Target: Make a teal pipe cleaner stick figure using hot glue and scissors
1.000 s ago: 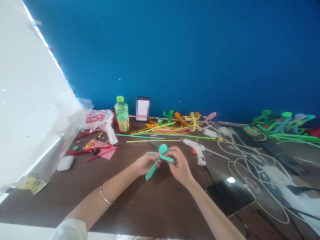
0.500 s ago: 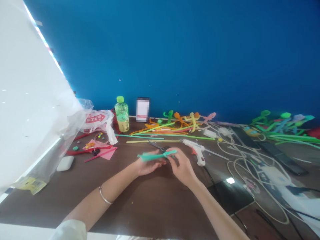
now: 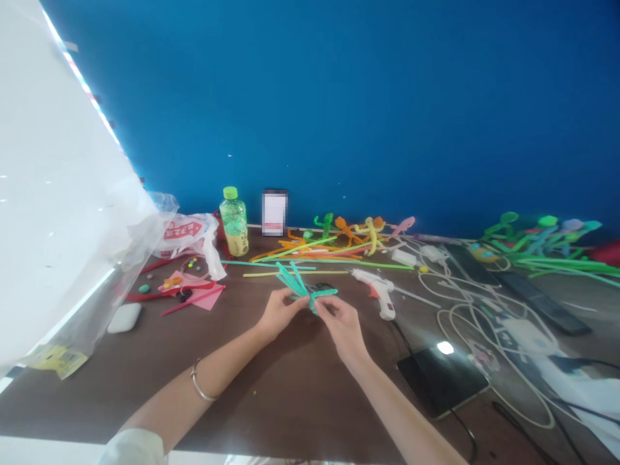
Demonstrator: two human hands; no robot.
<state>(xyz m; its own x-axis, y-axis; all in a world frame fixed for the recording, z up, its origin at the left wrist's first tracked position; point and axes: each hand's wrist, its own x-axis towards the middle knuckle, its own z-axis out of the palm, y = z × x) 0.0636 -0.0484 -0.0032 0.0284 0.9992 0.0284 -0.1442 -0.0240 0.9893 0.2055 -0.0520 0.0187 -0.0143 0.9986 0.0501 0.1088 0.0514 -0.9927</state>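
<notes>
Both hands meet at a teal bundle of pipe cleaners (image 3: 292, 279) above the middle of the table. My left hand (image 3: 282, 312) pinches its base between thumb and fingers, and several strands fan up and to the left. With thumb and fingertips my right hand (image 3: 340, 321) grips the same bundle at its right side, where a short bent piece points right. Partly hidden behind the bundle lie dark scissors (image 3: 323, 286). A white hot glue gun (image 3: 380, 292) with an orange trigger rests right of my right hand.
A green-capped bottle (image 3: 234, 223) and a phone (image 3: 274, 213) stand at the back. Loose pipe cleaners (image 3: 314, 250) and small bent figures (image 3: 372, 231) lie nearby. Tangled white cables (image 3: 448, 316) and a black tablet (image 3: 443, 381) are right; a white case (image 3: 124, 318) is left.
The teal bundle has turned from lying nearly flat to fanning upward. My left hand has gone from a loose, palm-up hold to a pinch at its base. My right hand keeps its grip.
</notes>
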